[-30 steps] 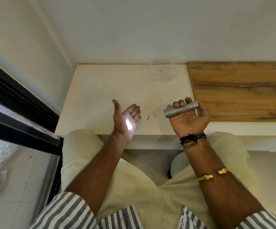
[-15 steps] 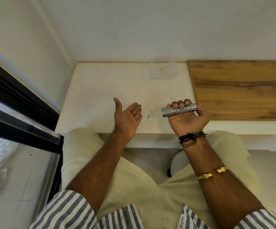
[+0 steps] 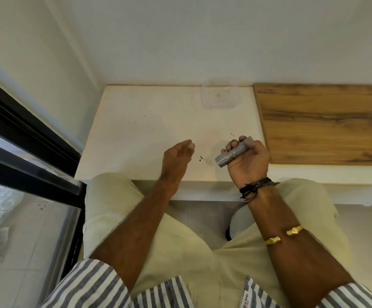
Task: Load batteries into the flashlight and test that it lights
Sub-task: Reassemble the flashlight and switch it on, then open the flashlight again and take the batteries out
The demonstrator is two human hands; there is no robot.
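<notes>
My right hand grips the flashlight above the counter; its long axis slants, lens end down toward my left hand, which hangs loose and empty just beside.

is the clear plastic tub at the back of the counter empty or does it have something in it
Empty, apart from faint specks. The clear tub shows only the pale counter through its bottom.

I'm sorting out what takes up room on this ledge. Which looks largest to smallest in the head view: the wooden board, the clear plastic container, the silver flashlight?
1. Wooden board, largest by far, and cut off at the frame edge.
2. Clear plastic container.
3. Silver flashlight, smallest, though it is nearer the camera and partly covered by the right hand.
</notes>
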